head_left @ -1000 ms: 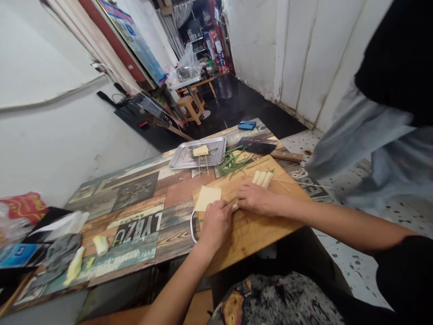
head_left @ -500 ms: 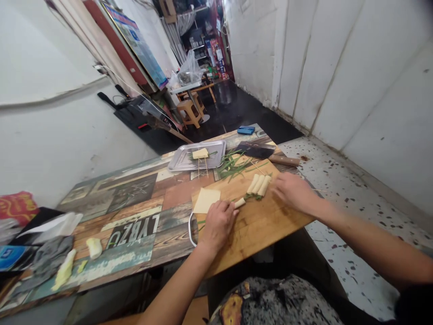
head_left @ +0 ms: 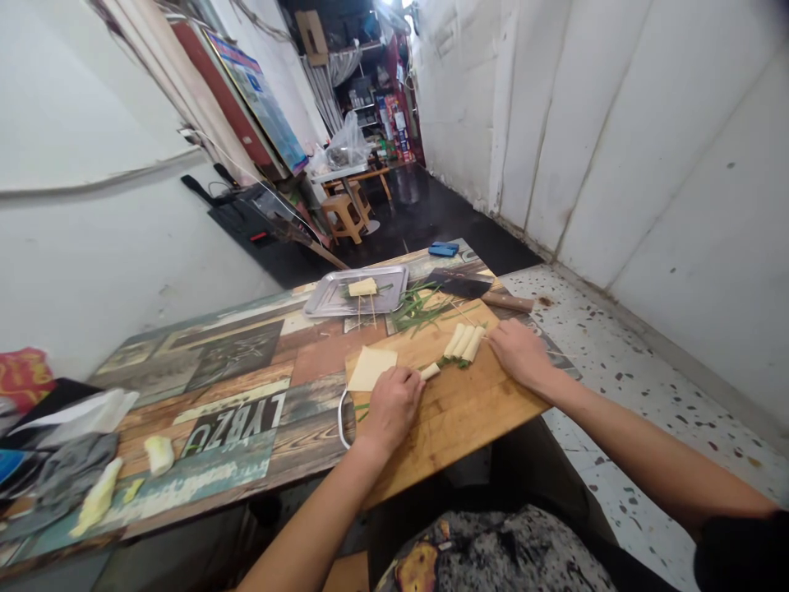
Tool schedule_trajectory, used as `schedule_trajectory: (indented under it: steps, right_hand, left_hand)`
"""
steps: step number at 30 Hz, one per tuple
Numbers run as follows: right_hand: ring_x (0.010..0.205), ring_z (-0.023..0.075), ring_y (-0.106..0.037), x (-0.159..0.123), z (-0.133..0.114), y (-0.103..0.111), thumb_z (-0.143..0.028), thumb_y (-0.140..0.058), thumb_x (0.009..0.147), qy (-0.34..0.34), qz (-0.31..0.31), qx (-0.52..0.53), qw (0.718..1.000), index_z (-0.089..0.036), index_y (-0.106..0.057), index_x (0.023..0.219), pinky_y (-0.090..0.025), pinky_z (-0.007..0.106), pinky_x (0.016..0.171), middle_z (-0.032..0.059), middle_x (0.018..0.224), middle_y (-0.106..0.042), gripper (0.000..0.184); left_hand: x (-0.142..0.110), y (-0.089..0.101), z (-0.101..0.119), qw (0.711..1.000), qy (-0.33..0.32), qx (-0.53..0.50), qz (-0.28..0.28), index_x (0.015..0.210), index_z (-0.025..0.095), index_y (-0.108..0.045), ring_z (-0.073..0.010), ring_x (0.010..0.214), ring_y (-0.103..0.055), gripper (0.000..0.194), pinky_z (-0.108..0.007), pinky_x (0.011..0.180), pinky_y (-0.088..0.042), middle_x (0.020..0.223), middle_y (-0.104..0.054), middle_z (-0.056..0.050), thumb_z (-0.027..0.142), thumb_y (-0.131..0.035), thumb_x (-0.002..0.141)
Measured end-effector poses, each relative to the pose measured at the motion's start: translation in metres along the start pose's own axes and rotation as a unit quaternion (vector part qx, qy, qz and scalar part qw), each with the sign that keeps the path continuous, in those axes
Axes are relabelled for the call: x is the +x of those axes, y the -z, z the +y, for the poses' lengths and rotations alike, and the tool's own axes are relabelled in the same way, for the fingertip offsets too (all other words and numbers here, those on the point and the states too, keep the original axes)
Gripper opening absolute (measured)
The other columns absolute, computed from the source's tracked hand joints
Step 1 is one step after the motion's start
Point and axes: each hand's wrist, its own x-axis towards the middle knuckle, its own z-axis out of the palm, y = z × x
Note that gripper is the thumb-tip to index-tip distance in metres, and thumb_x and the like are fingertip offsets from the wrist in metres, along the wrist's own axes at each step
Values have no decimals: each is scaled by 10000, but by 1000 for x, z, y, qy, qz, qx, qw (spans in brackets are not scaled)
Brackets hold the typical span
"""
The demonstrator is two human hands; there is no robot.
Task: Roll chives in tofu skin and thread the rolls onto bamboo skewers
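Note:
Under the fingers of my left hand (head_left: 394, 403) is a pale tofu-skin roll (head_left: 430, 372) with green stalks in it, pressed on the wooden cutting board (head_left: 468, 411). Three more rolls (head_left: 463, 342) lie side by side on the board, greens poking from their ends. At their right side my right hand (head_left: 521, 349) is closed, pinching a thin wooden skewer (head_left: 486, 337) that points at the rolls; most of it is hidden by the fingers. A flat square tofu sheet (head_left: 372, 368) lies left of my left hand. Loose green stalks (head_left: 419, 310) are spread along the board's far edge.
Beyond the board are a cleaver (head_left: 462, 283) and a metal tray (head_left: 314, 305) with a skewered bundle (head_left: 362, 287). A blue object (head_left: 444, 248) sits at the table's far end. Vegetable pieces (head_left: 159, 455) and a grey cloth (head_left: 77, 477) lie at the left.
My right hand has moved slightly left, closer to the three rolls, and is steadier. My left hand keeps its hold on the single roll. The whole view has shifted a little.

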Motion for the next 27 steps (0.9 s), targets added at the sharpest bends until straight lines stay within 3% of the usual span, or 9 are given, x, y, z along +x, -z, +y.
schedule_trajectory:
  steps: [5,10,14,17,19,23,27]
  right_hand:
    - [798,205,-469,1,3,9,-211,-410,962,19,65,58,996,-136,-620,825,-340,314,693,97,841,-573,261]
    - [749,182,-490,-18,-5,54,-216,-397,967,70,172,165,969,-161,-619,795,-385,302,674,60,769,-535,286]
    - [754,158,-540,-42,-23,80,-196,-453,950,86,179,293,935,-172,-631,927,-435,273,664,50,804,-579,181]
    - [686,130,-552,-59,-39,70,-187,-479,936,74,113,350,927,-180,-629,857,-439,242,614,28,751,-591,169]
    - [654,127,-548,-69,-49,52,-185,-476,930,60,85,330,938,-174,-622,802,-430,238,592,25,721,-587,194]
    - [627,147,-513,-80,-59,24,-181,-439,933,50,97,202,973,-160,-601,715,-385,263,566,32,673,-542,271]
    - [628,139,-500,-83,-58,21,-178,-423,946,54,75,174,980,-159,-590,700,-364,257,571,29,682,-523,297]
  left_hand:
    - [1,-2,-4,999,6,-32,-11,788,153,-638,-179,751,-506,258,-290,695,-388,786,-599,-65,230,-452,949]
    - [5,-1,-8,996,29,-70,-36,699,149,-643,-167,718,-511,309,-280,664,-361,732,-588,-64,242,-472,939]
    - [6,2,-9,995,38,-81,-48,738,152,-673,-177,741,-517,300,-285,664,-350,756,-595,-72,257,-473,935]
    - [5,1,-9,992,53,-98,-54,726,147,-674,-175,728,-516,307,-286,662,-352,736,-591,-72,257,-474,931]
    - [5,-1,-9,991,58,-112,-52,713,147,-667,-171,724,-516,305,-283,669,-359,731,-591,-68,258,-483,929]
    - [5,-4,-7,992,53,-107,-40,707,142,-651,-175,733,-520,284,-285,682,-371,734,-593,-69,238,-490,921]
    - [4,-3,-2,994,49,-89,-32,705,136,-631,-177,734,-526,290,-285,688,-377,732,-586,-73,224,-470,928]
